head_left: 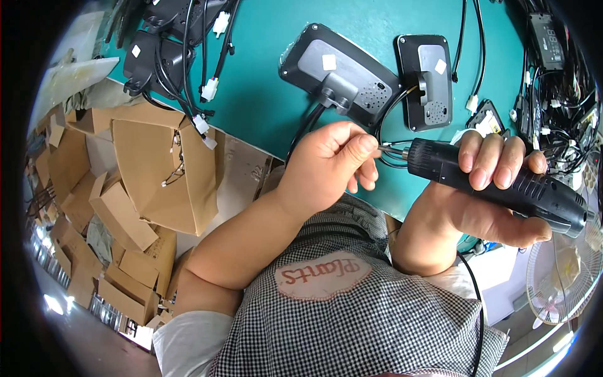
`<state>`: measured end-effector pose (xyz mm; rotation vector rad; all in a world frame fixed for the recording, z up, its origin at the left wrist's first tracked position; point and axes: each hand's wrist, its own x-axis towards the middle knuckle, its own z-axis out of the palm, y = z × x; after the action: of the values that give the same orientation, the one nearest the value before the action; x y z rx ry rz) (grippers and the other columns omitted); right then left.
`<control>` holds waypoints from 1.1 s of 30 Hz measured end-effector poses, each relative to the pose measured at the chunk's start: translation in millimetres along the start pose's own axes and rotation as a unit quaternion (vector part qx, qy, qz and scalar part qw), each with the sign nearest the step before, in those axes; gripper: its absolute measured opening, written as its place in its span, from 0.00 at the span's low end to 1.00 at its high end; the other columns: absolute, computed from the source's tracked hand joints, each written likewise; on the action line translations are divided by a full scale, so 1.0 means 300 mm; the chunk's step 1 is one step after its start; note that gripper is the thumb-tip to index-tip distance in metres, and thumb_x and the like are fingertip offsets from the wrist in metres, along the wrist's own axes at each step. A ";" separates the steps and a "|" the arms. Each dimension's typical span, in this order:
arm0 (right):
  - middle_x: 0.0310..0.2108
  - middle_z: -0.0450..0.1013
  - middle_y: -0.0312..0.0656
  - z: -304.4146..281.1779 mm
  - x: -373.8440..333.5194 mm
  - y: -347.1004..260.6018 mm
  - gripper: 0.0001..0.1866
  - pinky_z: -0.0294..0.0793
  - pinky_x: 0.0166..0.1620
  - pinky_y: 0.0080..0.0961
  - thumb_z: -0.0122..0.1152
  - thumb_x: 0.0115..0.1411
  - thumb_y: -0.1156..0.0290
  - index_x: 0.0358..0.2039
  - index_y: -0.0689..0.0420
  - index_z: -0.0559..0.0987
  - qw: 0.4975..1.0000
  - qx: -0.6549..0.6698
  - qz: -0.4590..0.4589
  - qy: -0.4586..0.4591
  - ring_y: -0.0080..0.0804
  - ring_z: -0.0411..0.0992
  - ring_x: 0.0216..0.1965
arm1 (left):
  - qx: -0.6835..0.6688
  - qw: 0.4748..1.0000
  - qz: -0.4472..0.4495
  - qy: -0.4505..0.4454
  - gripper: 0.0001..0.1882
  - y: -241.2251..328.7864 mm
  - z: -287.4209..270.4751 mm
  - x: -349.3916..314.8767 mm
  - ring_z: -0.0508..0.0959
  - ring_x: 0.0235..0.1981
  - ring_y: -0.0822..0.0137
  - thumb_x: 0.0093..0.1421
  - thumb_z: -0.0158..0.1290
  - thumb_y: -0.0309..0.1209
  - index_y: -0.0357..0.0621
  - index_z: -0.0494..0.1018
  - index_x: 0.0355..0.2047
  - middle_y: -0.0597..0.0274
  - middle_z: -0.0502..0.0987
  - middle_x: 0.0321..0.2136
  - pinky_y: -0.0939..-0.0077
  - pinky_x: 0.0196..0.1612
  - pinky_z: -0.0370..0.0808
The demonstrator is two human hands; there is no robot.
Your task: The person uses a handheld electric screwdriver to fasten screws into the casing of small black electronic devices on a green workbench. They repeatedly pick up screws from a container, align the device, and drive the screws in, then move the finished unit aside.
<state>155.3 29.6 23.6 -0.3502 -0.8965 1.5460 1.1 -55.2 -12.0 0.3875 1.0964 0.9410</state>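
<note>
Screwdriver, a black power one (pixel 518 198), is in the R hand (pixel 477 201), held up over the near edge of the bench (pixel 257 69). R fingers wrap round its fat body, w/ the thumb on the near side. Its thin metal bit (pixel 396 151) points L, to the L hand (pixel 330 160). L thumb & pointer are pressed together at the bit's tip; can't tell what, if anything, they pinch, b/c the spot is hidden.

Just past the L hand, a big black panel (pixel 342 66) lies back-side up, set in from the near edge. It has a gray middle, a white sticker & a bump w/ a thick cable. To its R, a sm. black panel (pixel 440 94) lies the same way up, w/ a sticker & little holes too. A thin black wire (pixel 384 119) bends btwn the two.

Toward the bench's L edge sit dark units (pixel 141 66) w/ black wires & white plugs (pixel 209 89); one plug is right at the near edge. Toward the R edge: a messy pile of wires (pixel 540 119) & a black box w/ a screen (pixel 548 44). An open cardboard box (pixel 151 176) stands off the near edge, on the L.
</note>
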 end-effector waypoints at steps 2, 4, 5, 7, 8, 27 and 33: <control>0.27 0.67 0.36 0.002 -0.001 0.002 0.34 0.65 0.30 0.25 0.59 0.48 0.40 0.44 0.58 0.69 1.000 0.015 0.008 -0.005 0.26 0.67 0.24 | -0.026 1.000 -0.003 0.004 0.13 -0.005 0.015 0.003 0.69 0.17 0.77 0.65 0.42 0.35 0.39 0.67 0.30 0.65 0.68 0.16 0.85 0.19 0.66; 0.27 0.67 0.36 -0.004 -0.008 -0.002 0.35 0.65 0.30 0.26 0.59 0.48 0.40 0.43 0.58 0.69 1.000 0.002 -0.002 0.003 0.26 0.67 0.24 | -0.028 0.999 0.013 0.014 0.13 -0.015 0.029 0.004 0.66 0.16 0.78 0.65 0.41 0.36 0.39 0.66 0.29 0.67 0.66 0.16 0.86 0.19 0.64; 0.27 0.67 0.36 -0.007 -0.011 -0.006 0.35 0.65 0.30 0.26 0.59 0.47 0.40 0.43 0.58 0.69 1.000 -0.004 -0.008 0.007 0.26 0.67 0.24 | -0.016 0.999 0.031 0.022 0.13 -0.021 0.035 0.005 0.65 0.16 0.79 0.65 0.41 0.36 0.39 0.65 0.29 0.68 0.65 0.16 0.86 0.19 0.63; 0.27 0.67 0.36 -0.013 -0.009 -0.023 0.35 0.65 0.31 0.26 0.59 0.47 0.40 0.43 0.59 0.69 1.000 -0.006 -0.006 0.015 0.26 0.66 0.24 | 0.002 0.998 0.051 0.035 0.14 -0.024 0.034 0.009 0.63 0.16 0.79 0.66 0.40 0.36 0.39 0.65 0.29 0.68 0.64 0.16 0.86 0.19 0.62; 0.27 0.67 0.36 -0.013 -0.010 -0.025 0.35 0.65 0.31 0.26 0.59 0.47 0.40 0.43 0.59 0.69 1.000 -0.005 -0.005 0.017 0.26 0.66 0.24 | 0.009 0.998 0.053 0.040 0.14 -0.020 0.028 0.017 0.64 0.17 0.79 0.66 0.40 0.36 0.39 0.65 0.29 0.68 0.64 0.17 0.86 0.19 0.62; 0.27 0.67 0.36 0.007 -0.045 -0.025 0.35 0.64 0.29 0.25 0.61 0.46 0.40 0.42 0.57 0.69 0.997 -0.072 -0.011 0.011 0.26 0.66 0.23 | 0.340 0.895 0.290 0.012 0.16 0.057 -0.052 0.058 0.72 0.33 0.69 0.59 0.49 0.28 0.39 0.70 0.47 0.56 0.71 0.38 0.78 0.38 0.70; 0.27 0.70 0.40 -0.017 -0.108 0.072 0.38 0.68 0.27 0.31 0.55 0.47 0.34 0.44 0.55 0.68 0.978 -0.193 -0.077 -0.002 0.31 0.69 0.22 | 0.637 0.670 0.358 0.129 0.21 0.056 -0.141 0.126 0.69 0.47 0.53 0.50 0.58 0.37 0.46 0.73 0.44 0.55 0.71 0.44 0.63 0.49 0.66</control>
<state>150.0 1.9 -3.7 -0.5420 -1.2018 1.2263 -38.6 -22.5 -41.1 2.0219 1.8208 0.7247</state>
